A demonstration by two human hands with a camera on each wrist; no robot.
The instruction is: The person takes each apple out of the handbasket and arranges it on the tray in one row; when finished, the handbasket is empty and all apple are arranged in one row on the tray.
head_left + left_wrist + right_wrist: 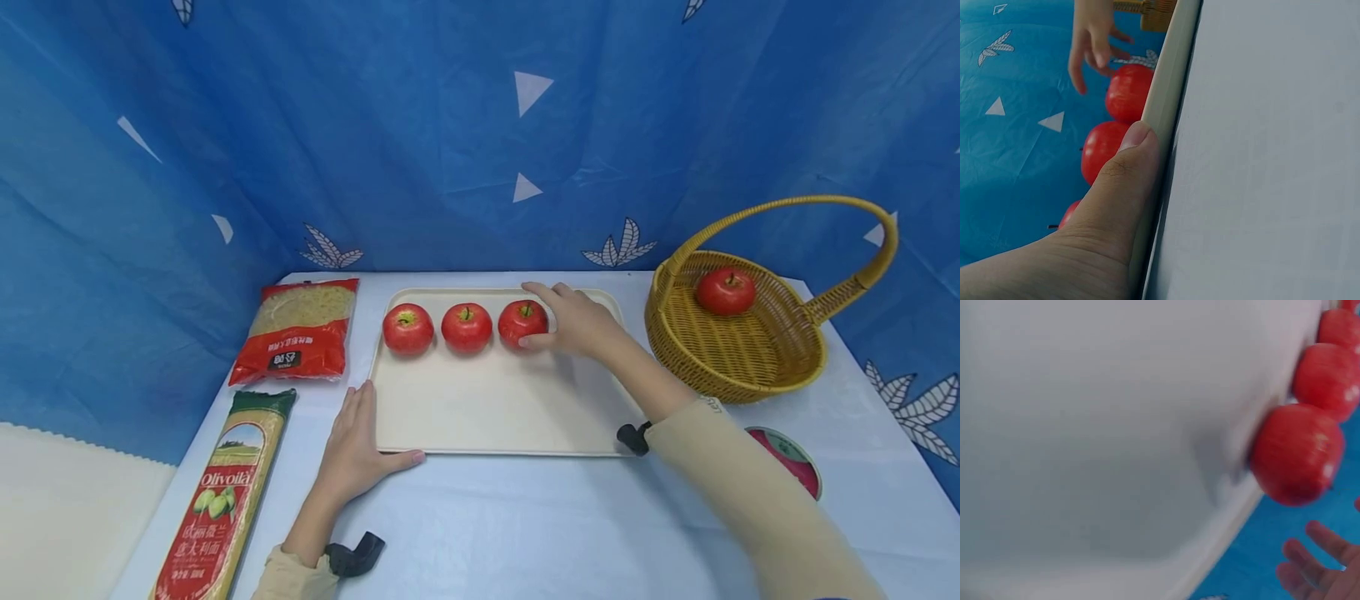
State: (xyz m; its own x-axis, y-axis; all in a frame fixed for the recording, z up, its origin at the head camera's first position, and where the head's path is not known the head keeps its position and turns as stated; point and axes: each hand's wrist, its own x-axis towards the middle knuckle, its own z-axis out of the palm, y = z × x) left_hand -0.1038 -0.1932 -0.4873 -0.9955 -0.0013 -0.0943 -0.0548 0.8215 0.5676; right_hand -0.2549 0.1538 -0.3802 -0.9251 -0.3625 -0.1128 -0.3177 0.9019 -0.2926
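Three red apples stand in a row along the back of a cream tray (pixel 510 408): a left apple (pixel 408 329), a middle apple (pixel 467 328) and a right apple (pixel 521 325). My right hand (pixel 577 323) is at the right apple, fingers spread and thumb in front of it. In the right wrist view a gap shows between the fingers (pixel 1319 565) and that apple (pixel 1297 455). My left hand (pixel 354 446) rests at the tray's front left corner, fingers straight along its side. Its thumb (pixel 1125 178) lies along the front rim in the left wrist view.
A yellow wicker basket (pixel 720 350) with a tall handle stands at the right, one red apple (pixel 726 291) inside. Left of the tray lie a red pasta bag (pixel 296 332) and a long spaghetti packet (pixel 217 500). A round pink-and-green item (pixel 787 458) lies partly under the right sleeve.
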